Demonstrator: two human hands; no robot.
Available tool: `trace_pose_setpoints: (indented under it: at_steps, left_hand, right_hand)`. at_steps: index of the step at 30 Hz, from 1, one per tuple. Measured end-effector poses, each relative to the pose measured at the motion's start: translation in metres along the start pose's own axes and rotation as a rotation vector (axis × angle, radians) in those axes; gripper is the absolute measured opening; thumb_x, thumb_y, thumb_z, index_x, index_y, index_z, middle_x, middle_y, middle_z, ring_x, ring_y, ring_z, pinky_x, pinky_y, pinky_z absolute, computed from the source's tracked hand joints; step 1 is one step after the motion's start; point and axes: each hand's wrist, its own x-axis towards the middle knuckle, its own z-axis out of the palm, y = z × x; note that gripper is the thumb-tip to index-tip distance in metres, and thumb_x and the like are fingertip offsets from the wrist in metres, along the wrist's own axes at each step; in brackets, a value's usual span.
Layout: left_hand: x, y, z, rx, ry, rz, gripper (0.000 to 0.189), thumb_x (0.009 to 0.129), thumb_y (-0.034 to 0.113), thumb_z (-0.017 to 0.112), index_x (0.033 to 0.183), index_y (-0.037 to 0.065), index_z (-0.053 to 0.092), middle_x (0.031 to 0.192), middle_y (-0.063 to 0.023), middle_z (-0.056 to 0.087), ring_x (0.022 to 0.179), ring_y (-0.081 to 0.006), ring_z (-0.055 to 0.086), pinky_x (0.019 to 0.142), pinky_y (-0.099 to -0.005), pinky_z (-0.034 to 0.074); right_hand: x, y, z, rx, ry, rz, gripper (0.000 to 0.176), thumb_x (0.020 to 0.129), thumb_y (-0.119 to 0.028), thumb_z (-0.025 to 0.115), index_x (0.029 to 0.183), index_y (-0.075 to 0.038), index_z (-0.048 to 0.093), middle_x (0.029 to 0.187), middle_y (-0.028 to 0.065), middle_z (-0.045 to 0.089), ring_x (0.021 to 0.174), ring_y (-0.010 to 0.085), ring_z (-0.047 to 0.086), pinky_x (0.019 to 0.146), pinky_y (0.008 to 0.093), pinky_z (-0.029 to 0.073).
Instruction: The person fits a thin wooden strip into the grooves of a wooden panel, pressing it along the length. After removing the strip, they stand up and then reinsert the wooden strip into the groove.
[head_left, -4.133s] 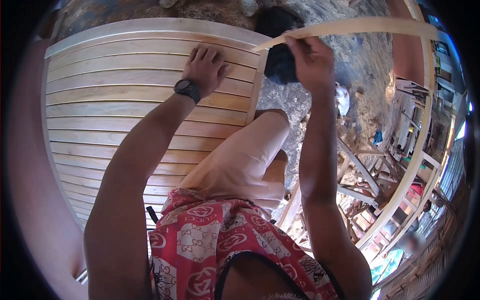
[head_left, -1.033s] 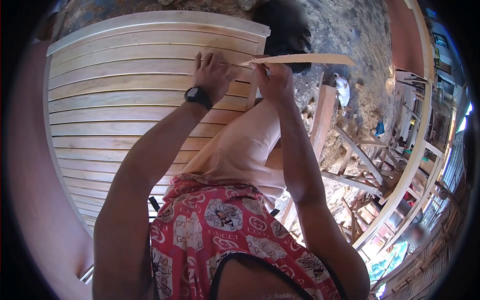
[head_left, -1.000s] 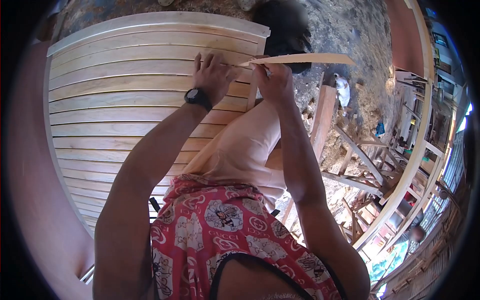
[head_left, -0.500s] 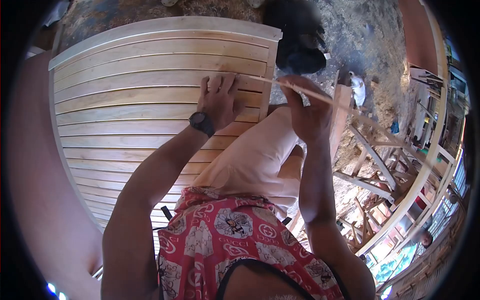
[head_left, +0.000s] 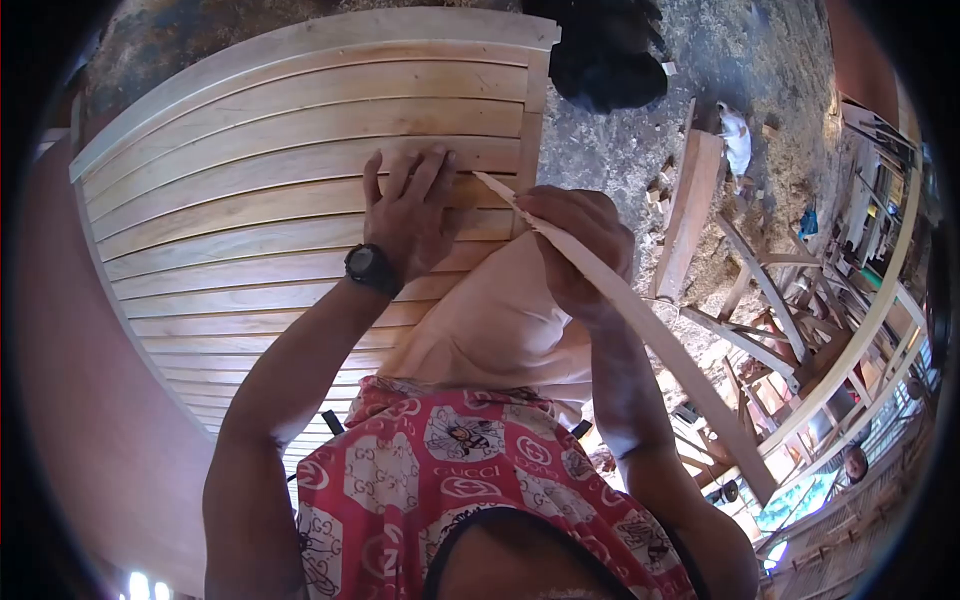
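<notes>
A slatted wooden panel, framed by a pale rail along its far edge, spreads out in front of me. My left hand, a dark watch on its wrist, rests on the slats with the fingers apart and nothing held. Closed around a long thin wood strip is my right hand, near the panel's right edge. The strip's ragged, pointed tip lies over the slats just right of my left fingertips. Its wide end slants down to the right past my forearm.
A thick wooden beam stands to the right, with several timber frame pieces beyond it. On the littered floor are a black animal-like shape and a small white animal. A smooth brownish surface borders the left side.
My right hand has moved left and slightly down. The strip has swung, its wide end now lower, with its flat face showing. My left hand has shifted slightly left, fingers more spread.
</notes>
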Motion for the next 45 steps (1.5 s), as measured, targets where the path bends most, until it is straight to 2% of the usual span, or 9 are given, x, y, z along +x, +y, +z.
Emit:
trace_pose_setpoints:
  at_steps: [5, 18, 21, 27, 29, 39, 42, 44, 45]
  left_hand:
    - [-0.001, 0.001, 0.001, -0.028, 0.043, -0.009, 0.060, 0.091, 0.039, 0.071, 0.142, 0.008, 0.063, 0.147, -0.0051, 0.054, 0.136, -0.0272, 0.048, 0.122, -0.0622, 0.021]
    - [0.004, -0.001, 0.003, -0.049, 0.087, -0.010, 0.053, 0.094, 0.038, 0.070, 0.137, 0.008, 0.066, 0.142, -0.0051, 0.059, 0.134, -0.0278, 0.050, 0.121, -0.0627, 0.023]
    - [0.002, 0.001, 0.004, -0.058, 0.091, -0.030, 0.053, 0.088, 0.031, 0.075, 0.135, 0.009, 0.068, 0.145, -0.0033, 0.058, 0.133, -0.0264, 0.052, 0.123, -0.0602, 0.021]
    - [-0.002, 0.000, 0.010, -0.124, 0.225, -0.029, 0.039, 0.084, 0.030, 0.081, 0.122, 0.020, 0.076, 0.145, -0.0042, 0.059, 0.133, -0.0283, 0.053, 0.121, -0.0609, 0.026]
    - [-0.005, -0.002, 0.013, -0.135, 0.259, 0.034, 0.027, 0.091, 0.030, 0.073, 0.116, 0.022, 0.077, 0.143, -0.0084, 0.060, 0.132, -0.0330, 0.053, 0.118, -0.0671, 0.029]
    - [-0.007, -0.004, 0.015, -0.119, 0.233, 0.023, 0.027, 0.094, 0.036, 0.072, 0.116, 0.021, 0.079, 0.148, -0.0073, 0.056, 0.136, -0.0324, 0.051, 0.120, -0.0682, 0.028]
    - [-0.006, -0.006, 0.017, -0.134, 0.235, 0.033, 0.029, 0.094, 0.037, 0.072, 0.117, 0.021, 0.079, 0.149, -0.0067, 0.054, 0.137, -0.0312, 0.050, 0.121, -0.0684, 0.026]
    - [-0.006, -0.005, 0.018, -0.119, 0.197, 0.022, 0.031, 0.093, 0.037, 0.073, 0.118, 0.020, 0.078, 0.149, -0.0062, 0.053, 0.139, -0.0304, 0.048, 0.123, -0.0682, 0.024]
    - [-0.006, -0.004, 0.014, -0.124, 0.196, 0.021, 0.031, 0.093, 0.037, 0.073, 0.118, 0.020, 0.078, 0.149, -0.0062, 0.053, 0.139, -0.0304, 0.048, 0.123, -0.0682, 0.024]
  right_hand:
    - [0.005, -0.002, 0.007, -0.009, -0.061, 0.009, 0.024, 0.082, 0.002, 0.074, 0.104, -0.006, 0.077, 0.103, 0.0131, 0.079, 0.089, 0.0314, 0.076, 0.079, 0.0379, 0.058]
    - [0.005, -0.002, 0.015, -0.016, -0.073, 0.006, 0.026, 0.080, 0.003, 0.071, 0.105, -0.005, 0.074, 0.104, 0.0135, 0.078, 0.088, 0.0328, 0.076, 0.077, 0.0407, 0.057]
    - [0.006, -0.004, 0.018, -0.041, -0.044, 0.019, 0.026, 0.081, 0.003, 0.073, 0.105, -0.005, 0.074, 0.104, 0.0136, 0.078, 0.088, 0.0335, 0.075, 0.077, 0.0410, 0.057]
    - [0.009, -0.005, 0.016, 0.014, -0.067, 0.055, 0.023, 0.084, 0.001, 0.075, 0.106, -0.005, 0.073, 0.102, 0.0143, 0.077, 0.087, 0.0346, 0.075, 0.076, 0.0419, 0.056]
    - [0.010, -0.006, 0.016, -0.036, -0.060, -0.008, 0.021, 0.085, 0.003, 0.073, 0.105, -0.004, 0.072, 0.103, 0.0159, 0.077, 0.089, 0.0357, 0.075, 0.075, 0.0413, 0.058]
    - [0.005, 0.003, 0.010, -0.071, -0.149, 0.009, 0.020, 0.088, 0.008, 0.070, 0.107, 0.002, 0.074, 0.107, 0.0169, 0.077, 0.096, 0.0300, 0.077, 0.084, 0.0370, 0.062]
    - [0.007, 0.004, 0.008, 0.101, -0.020, -0.159, 0.016, 0.088, 0.003, 0.072, 0.104, 0.003, 0.073, 0.102, 0.0164, 0.076, 0.088, 0.0307, 0.076, 0.074, 0.0352, 0.060]
    - [0.009, -0.018, -0.005, 0.175, 0.032, 0.108, 0.017, 0.089, 0.008, 0.073, 0.106, 0.003, 0.073, 0.102, 0.0148, 0.077, 0.088, 0.0261, 0.076, 0.076, 0.0337, 0.059]
    - [0.007, -0.021, -0.008, 0.160, 0.035, 0.120, 0.014, 0.091, 0.007, 0.073, 0.105, 0.003, 0.074, 0.102, 0.0138, 0.077, 0.087, 0.0222, 0.075, 0.078, 0.0330, 0.059]
